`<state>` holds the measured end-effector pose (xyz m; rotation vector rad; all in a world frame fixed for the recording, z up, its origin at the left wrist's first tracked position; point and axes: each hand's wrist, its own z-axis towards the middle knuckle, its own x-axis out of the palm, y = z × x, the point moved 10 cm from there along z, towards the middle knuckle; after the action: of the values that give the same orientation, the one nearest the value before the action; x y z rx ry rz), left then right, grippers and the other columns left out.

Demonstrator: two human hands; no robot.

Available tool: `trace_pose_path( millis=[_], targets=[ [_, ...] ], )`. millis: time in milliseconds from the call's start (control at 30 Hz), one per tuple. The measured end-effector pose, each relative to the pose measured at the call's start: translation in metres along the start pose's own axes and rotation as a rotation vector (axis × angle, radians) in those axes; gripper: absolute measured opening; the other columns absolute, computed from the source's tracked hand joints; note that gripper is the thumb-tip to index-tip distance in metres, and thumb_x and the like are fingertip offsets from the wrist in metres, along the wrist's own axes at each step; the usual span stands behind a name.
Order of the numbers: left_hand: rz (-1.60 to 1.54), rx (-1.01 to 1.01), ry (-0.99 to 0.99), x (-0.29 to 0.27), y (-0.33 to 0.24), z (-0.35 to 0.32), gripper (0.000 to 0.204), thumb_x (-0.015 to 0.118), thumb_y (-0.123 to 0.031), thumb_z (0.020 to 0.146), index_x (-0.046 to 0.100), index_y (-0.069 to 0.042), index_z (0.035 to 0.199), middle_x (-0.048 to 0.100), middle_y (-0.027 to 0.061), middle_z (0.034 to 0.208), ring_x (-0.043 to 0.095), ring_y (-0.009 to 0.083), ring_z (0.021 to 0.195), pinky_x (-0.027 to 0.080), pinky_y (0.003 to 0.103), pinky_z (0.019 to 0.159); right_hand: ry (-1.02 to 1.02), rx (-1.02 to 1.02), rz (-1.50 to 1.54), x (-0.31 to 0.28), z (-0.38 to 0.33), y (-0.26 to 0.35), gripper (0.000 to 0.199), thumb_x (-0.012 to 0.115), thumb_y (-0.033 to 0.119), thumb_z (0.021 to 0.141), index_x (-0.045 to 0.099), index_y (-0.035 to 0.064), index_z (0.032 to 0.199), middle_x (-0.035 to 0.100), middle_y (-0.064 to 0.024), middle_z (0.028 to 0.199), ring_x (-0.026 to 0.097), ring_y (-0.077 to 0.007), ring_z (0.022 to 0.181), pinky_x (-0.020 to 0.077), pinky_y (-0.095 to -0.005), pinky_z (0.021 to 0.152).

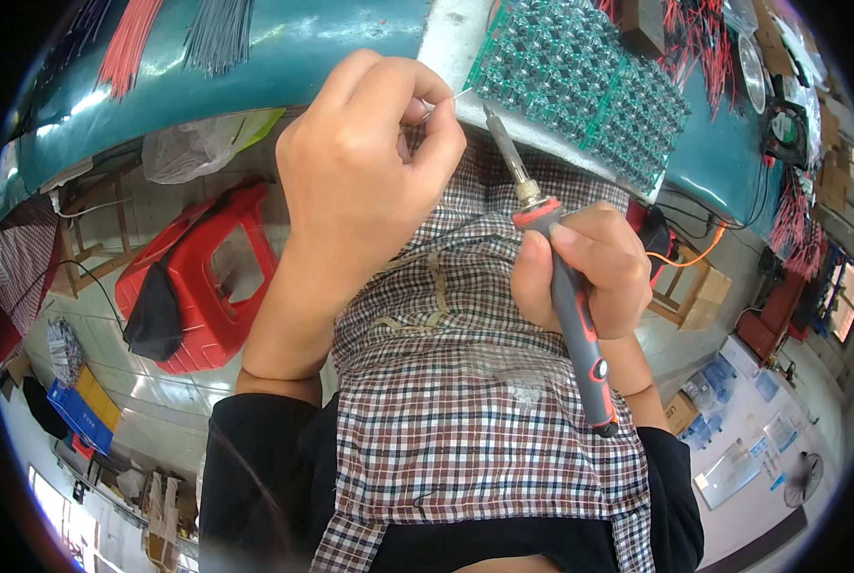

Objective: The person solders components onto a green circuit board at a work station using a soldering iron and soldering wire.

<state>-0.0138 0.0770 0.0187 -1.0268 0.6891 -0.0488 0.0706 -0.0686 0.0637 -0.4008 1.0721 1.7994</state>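
Observation:
My right hand (584, 267) grips a soldering iron (568, 286) with a grey and red handle, its metal tip pointing up toward the edge of a green circuit board panel (579, 81). My left hand (365, 167) is raised beside it, fingers pinched on a thin silvery solder wire (457, 94) whose end reaches toward the board's lower left corner. The iron's tip sits just right of that wire end. Both forearms rise from a checked apron (465, 401) over my lap.
The board lies on a teal workbench (284, 57) with bundles of red and grey wires at its far side and right end. A red plastic stool (207, 277) stands on the floor to the left. Small fans and boxes crowd the right.

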Motion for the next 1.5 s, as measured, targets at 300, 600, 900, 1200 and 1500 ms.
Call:
trace_pose_path(
  millis=[300, 600, 900, 1200, 1500],
  targets=[
    [0.006, 0.015, -0.004, 0.003, 0.003, 0.002, 0.009, 0.072, 0.0, 0.077, 0.066, -0.003, 0.082, 0.059, 0.0007, 0.074, 0.051, 0.0055, 0.053, 0.041, 0.021, 0.049, -0.038, 0.001, -0.004, 0.008, 0.003, -0.006, 0.035, 0.079, 0.007, 0.072, 0.054, 0.0071, 0.097, 0.057, -0.0043, 0.066, 0.054, -0.0193, 0.049, 0.0413, -0.0294, 0.042],
    [-0.061, 0.004, 0.017, 0.008, 0.006, 0.001, 0.009, 0.073, 0.001, 0.078, 0.068, -0.002, 0.084, 0.061, 0.0023, 0.075, 0.055, 0.0063, 0.055, 0.041, 0.022, 0.049, -0.065, -0.09, -0.058, 0.013, 0.005, 0.004, 0.035, 0.079, 0.004, 0.072, 0.056, 0.0056, 0.099, 0.056, -0.0046, 0.067, 0.053, -0.0181, 0.049, 0.0407, -0.0279, 0.041],
    [-0.052, -0.002, 0.024, 0.001, 0.004, 0.003, 0.009, 0.073, 0.002, 0.079, 0.067, -0.002, 0.085, 0.062, 0.0026, 0.078, 0.058, 0.007, 0.058, 0.041, 0.02, 0.049, -0.025, -0.005, -0.028, 0.01, 0.011, 0.002, 0.037, 0.081, 0.006, 0.074, 0.056, 0.0056, 0.101, 0.055, -0.0051, 0.068, 0.054, -0.0185, 0.051, 0.042, -0.0286, 0.042],
    [0.027, 0.059, -0.058, -0.004, 0.0, 0.012, 0.008, 0.073, -0.003, 0.079, 0.069, -0.005, 0.086, 0.061, 0.0003, 0.076, 0.045, 0.0055, 0.048, 0.034, 0.022, 0.044, -0.09, 0.005, -0.036, -0.004, 0.02, -0.004, 0.027, 0.075, 0.004, 0.076, 0.053, 0.0046, 0.092, 0.055, -0.005, 0.063, 0.053, -0.0178, 0.048, 0.0419, -0.0292, 0.043],
    [0.013, 0.059, -0.065, 0.003, 0.002, 0.017, 0.01, 0.074, -0.004, 0.077, 0.07, -0.006, 0.085, 0.061, -0.0005, 0.075, 0.042, 0.0056, 0.046, 0.033, 0.023, 0.044, -0.085, 0.024, -0.022, 0.002, 0.023, -0.012, 0.027, 0.076, 0.004, 0.075, 0.053, 0.0053, 0.089, 0.055, -0.0047, 0.062, 0.054, -0.0188, 0.049, 0.0424, -0.0294, 0.043]
  ],
)
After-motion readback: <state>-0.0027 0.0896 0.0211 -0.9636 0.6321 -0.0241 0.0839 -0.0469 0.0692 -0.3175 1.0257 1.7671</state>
